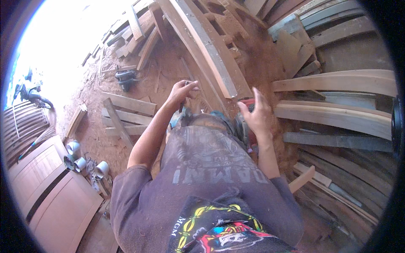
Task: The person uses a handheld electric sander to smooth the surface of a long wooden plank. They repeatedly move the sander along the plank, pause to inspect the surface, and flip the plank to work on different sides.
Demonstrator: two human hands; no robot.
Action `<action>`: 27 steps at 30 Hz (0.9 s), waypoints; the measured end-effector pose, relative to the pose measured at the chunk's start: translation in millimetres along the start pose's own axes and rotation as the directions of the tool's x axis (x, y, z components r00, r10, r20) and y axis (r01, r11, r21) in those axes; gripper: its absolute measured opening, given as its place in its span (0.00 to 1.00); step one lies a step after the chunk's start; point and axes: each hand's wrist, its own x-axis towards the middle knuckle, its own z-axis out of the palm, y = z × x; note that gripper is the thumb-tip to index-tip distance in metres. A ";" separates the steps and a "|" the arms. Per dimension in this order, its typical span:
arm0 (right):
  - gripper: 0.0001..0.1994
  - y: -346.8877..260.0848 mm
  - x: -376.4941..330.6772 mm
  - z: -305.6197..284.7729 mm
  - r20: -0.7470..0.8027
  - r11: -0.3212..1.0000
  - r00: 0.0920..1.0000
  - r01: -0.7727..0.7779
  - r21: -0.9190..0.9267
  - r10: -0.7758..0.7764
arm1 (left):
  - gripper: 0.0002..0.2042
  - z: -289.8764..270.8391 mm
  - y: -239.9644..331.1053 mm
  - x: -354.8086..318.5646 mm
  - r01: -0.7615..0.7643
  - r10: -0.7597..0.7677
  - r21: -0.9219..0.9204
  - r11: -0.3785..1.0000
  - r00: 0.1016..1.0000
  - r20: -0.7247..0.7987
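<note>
My left hand [183, 92] is raised in front of my body, its fingers bent and drawn together. What it holds, if anything, I cannot make out; a small dark thing shows just below it. My right hand [258, 113] is lifted with thumb and fingers apart, holding nothing. Close beside it, low between my hand and shirt, is a red and grey object [252, 137], mostly hidden, of a kind I cannot tell. Past both hands, a long wooden beam [211, 55] runs away from me, its near end between them.
Stacked planks [333, 111] line the right side. Scrap wood [139, 33] is piled at the far left. Loose boards [126, 110] lie on the sawdust-covered floor near a dark machine [125, 79]. White pots [101, 169], wooden panels [63, 215] and a motorcycle [33, 95] are further left.
</note>
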 end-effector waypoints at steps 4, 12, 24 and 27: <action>0.31 37.2 -65.3 -20.7 -0.088 0.976 0.972 -0.214 0.046 0.218 | 0.30 1.0 -7.5 22.1 0.016 -0.016 0.069 0.997 1.000 -0.008; 0.34 50.7 -108.0 -27.3 0.512 0.360 0.705 -0.699 0.617 0.490 | 0.30 15.8 9.9 91.2 -0.031 0.028 -0.033 0.999 0.995 -0.100; 0.24 -31.2 -72.0 -94.3 0.463 0.586 0.813 -0.578 0.568 0.353 | 0.38 31.2 13.4 127.1 0.028 -0.039 -0.085 0.996 0.991 -0.129; 0.23 -41.2 -48.2 -88.4 0.539 0.633 0.782 -0.595 0.494 0.314 | 0.35 36.1 10.1 122.9 -0.054 0.039 -0.120 0.991 0.991 -0.125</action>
